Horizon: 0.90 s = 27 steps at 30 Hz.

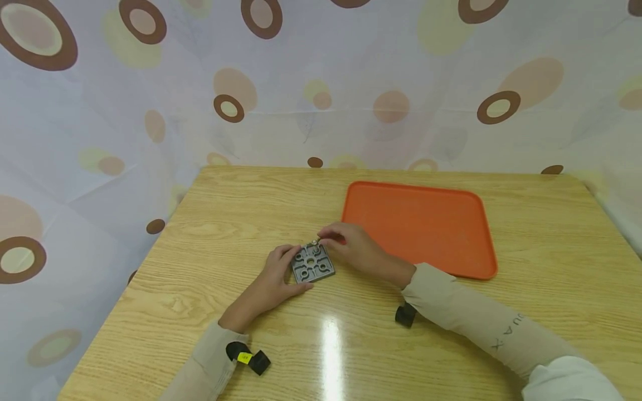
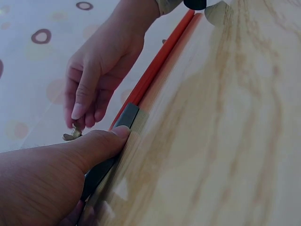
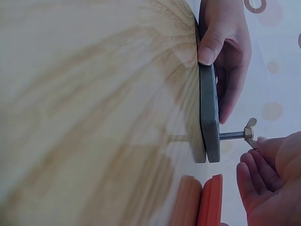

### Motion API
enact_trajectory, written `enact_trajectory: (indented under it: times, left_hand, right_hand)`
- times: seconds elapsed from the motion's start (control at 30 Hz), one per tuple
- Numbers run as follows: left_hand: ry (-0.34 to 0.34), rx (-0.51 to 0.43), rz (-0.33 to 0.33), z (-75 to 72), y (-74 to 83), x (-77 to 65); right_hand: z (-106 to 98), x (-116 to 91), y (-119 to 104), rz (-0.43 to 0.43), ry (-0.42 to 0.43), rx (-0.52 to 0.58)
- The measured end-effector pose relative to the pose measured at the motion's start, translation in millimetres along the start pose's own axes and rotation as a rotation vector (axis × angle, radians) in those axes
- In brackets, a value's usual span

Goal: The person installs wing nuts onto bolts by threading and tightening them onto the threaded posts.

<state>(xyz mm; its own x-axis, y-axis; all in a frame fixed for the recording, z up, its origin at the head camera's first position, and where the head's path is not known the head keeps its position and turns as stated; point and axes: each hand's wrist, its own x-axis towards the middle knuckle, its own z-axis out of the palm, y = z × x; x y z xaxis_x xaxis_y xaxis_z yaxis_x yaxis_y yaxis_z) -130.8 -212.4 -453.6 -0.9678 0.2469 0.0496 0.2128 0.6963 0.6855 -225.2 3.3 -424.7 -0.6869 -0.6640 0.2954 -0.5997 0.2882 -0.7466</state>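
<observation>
A square grey plate [image 1: 312,263] with round holes and raised ribs lies flat on the wooden table. My left hand [image 1: 273,281] holds it at the left side, thumb along the near edge and fingers at the far left corner. From the plate's far right part a threaded bolt [image 3: 232,135] stands upright, with a brass-coloured wing nut [image 3: 250,133] near its top. My right hand [image 1: 356,248] pinches one wing of that nut between thumb and index finger, while its other fingers curl beside it. The right wrist view shows bare thread between nut and plate.
An orange tray [image 1: 421,223] lies at the back right, just behind the right hand and forearm. The wooden table [image 1: 210,223] reaches back to a patterned cloth [image 1: 351,139] hanging behind it. Black wrist cameras hang below both sleeves.
</observation>
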Motion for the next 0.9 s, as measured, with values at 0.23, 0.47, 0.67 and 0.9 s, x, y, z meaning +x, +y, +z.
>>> enact_trajectory:
  times: [0.23,0.47,0.67,0.9]
  left_hand:
    - [-0.013,-0.007,-0.003,-1.3,1.3,-0.2]
    - [-0.011,-0.011,0.003,-1.0,-0.8,0.7]
    - [-0.005,0.0,0.008,-1.0,-0.3,0.7]
    - [-0.007,0.009,0.013,-1.1,0.4,0.1]
  right_hand:
    - [-0.8,-0.3,-0.6,0.018,-0.008,-0.011]
    - [1.1,1.1,0.0,-0.015,-0.024,-0.015]
    - [4.7,2.7,-1.7,0.006,-0.019,0.027]
    - [7.5,3.9,-2.9,0.022,-0.04,0.05]
